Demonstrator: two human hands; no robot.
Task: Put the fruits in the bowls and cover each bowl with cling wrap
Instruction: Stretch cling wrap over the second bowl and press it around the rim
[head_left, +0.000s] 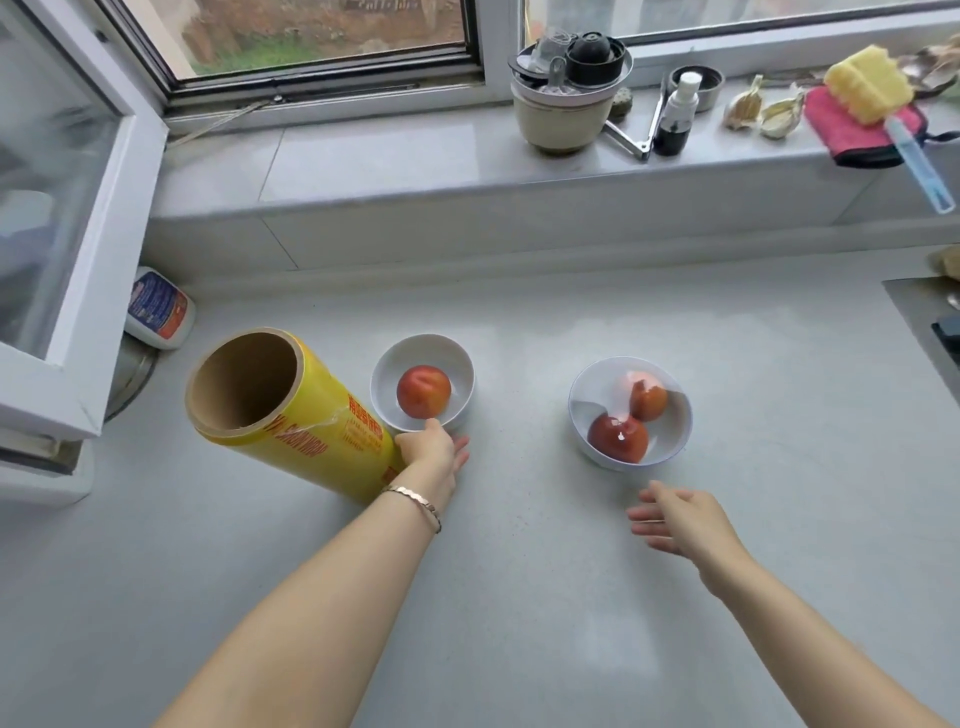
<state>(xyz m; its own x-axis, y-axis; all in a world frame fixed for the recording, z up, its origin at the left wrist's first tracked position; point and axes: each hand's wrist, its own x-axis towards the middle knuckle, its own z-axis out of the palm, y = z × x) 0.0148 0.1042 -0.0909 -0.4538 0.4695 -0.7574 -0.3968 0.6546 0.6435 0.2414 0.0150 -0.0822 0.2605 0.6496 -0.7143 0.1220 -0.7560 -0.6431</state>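
While all three fruits (423, 391) lie in bowls and the centre-right bowl (675, 439) seems already filmed, the centre-left bowl (415, 345) looks uncovered, with the cling wrap roll (311, 415) just left of it, the left hand (434, 453) relaxed at its rim and the right hand (680, 519) spread lower right.

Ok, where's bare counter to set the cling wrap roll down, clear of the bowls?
Bare counter lies between the left bowl and the right bowl, in the strip behind both up to the ledge, and in the wide area nearest you. Crowded: the left corner, with the cling wrap roll, the bottle and the left hand.
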